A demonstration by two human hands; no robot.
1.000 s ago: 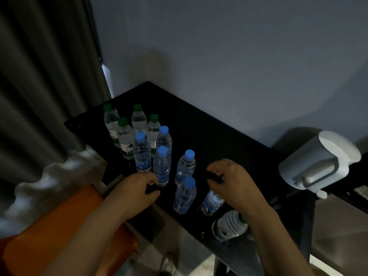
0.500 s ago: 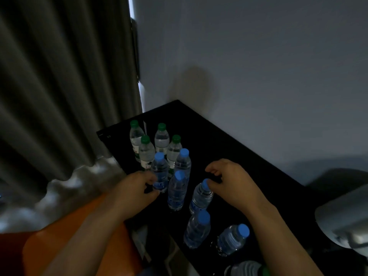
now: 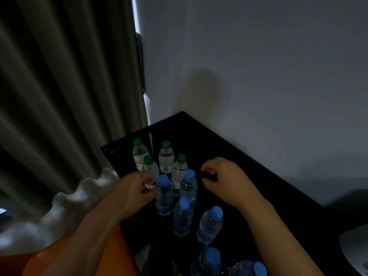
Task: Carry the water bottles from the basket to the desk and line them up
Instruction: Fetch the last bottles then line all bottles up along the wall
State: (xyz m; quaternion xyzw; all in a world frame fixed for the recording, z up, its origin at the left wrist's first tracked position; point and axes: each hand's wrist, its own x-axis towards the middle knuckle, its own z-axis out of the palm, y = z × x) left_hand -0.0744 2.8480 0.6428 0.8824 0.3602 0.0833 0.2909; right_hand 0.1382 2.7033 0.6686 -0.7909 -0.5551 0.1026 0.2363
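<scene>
Several green-capped water bottles (image 3: 165, 156) stand upright at the far left corner of the black desk (image 3: 201, 134). Several blue-capped bottles (image 3: 184, 218) stand in a loose cluster in front of them, and one (image 3: 249, 268) lies tilted at the bottom edge. My left hand (image 3: 132, 193) curls against the nearest green-capped bottle (image 3: 149, 168) and touches a blue-capped one (image 3: 163, 196); whether it grips either is unclear. My right hand (image 3: 227, 180) hovers over bare desk to the right of the cluster, fingers loosely curled and holding nothing. No basket is in view.
A dark curtain (image 3: 59, 96) hangs on the left, with pale fabric (image 3: 69, 210) bunched below it. The wall (image 3: 258, 76) runs along the desk's back. An orange object (image 3: 49, 261) is under my left arm. A white appliance (image 3: 354, 248) shows at the right edge.
Both hands have moved toward the far-left bottles. My right hand has gone from above the near blue-capped bottles to bare desk beside the cluster. The view has swung up and left.
</scene>
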